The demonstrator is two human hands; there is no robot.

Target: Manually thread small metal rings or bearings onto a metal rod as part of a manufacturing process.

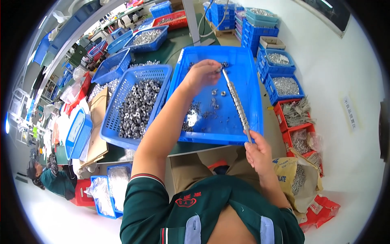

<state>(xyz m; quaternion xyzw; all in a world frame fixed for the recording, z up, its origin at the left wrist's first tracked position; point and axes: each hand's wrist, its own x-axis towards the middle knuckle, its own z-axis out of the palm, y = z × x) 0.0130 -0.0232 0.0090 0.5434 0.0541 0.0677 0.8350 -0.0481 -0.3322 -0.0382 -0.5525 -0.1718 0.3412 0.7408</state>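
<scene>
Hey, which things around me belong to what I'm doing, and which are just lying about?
Seemingly in use:
- rod strung with metal pieces, its lower end in your right hand, your left hand at its upper end
- blue tray beneath
- probably the perforated basket of metal parts alongside

Apparently just lying about:
- cardboard
- open sack
- red bag

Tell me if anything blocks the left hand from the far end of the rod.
Nothing visible does: the left hand, blurred, is right at the metal rod's far tip; contact is unclear. The right hand holds the near end, clear of that gap.
</scene>
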